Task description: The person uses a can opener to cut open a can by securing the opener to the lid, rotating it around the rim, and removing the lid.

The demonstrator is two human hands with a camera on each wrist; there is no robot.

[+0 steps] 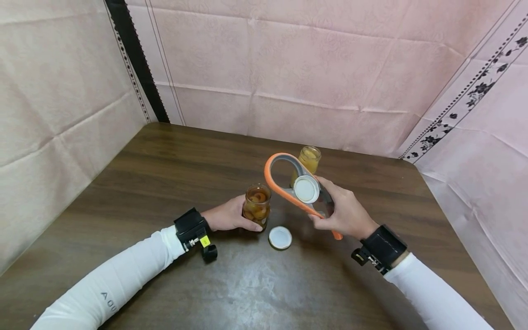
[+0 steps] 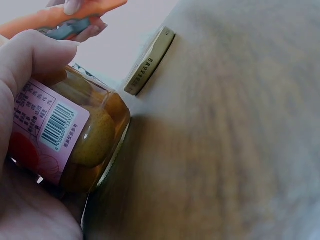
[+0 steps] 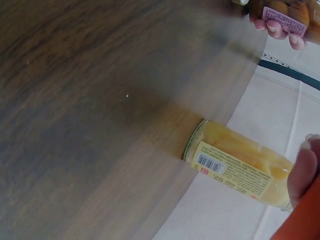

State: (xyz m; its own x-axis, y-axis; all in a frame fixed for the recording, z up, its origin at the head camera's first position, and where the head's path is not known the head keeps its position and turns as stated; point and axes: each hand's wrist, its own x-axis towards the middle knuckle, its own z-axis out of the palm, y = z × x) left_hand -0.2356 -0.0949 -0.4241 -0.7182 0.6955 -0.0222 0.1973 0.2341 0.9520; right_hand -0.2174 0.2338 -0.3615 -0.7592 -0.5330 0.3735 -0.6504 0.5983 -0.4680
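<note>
Pink cloth hangs on three sides of a dark wooden table (image 1: 156, 183), and everything on it gathers round one open jar of fruit (image 1: 257, 206) near the middle. The left hand (image 1: 226, 216) is wrapped round that jar from its far-left side, fingers curled against the glass and the label, which I take to be for steadying it upright on the wood; its mouth stands bare. Just in front of the jar, toward the person, a white lid (image 1: 280, 238) lies flat on the table, apart from the glass. To the jar's right the right hand (image 1: 345, 211) is closed round the handles of an orange and grey jar opener (image 1: 288, 183), lifted clear of the table at about the height of the jar's rim. A second white lid (image 1: 306, 189) sits caught in the opener's loop, so the squeeze on the handles seems to be what keeps it there. Behind the opener, farther from the person than the open jar, stands a second jar (image 1: 309, 159) of paler fruit, also uncapped, touched by neither hand.
</note>
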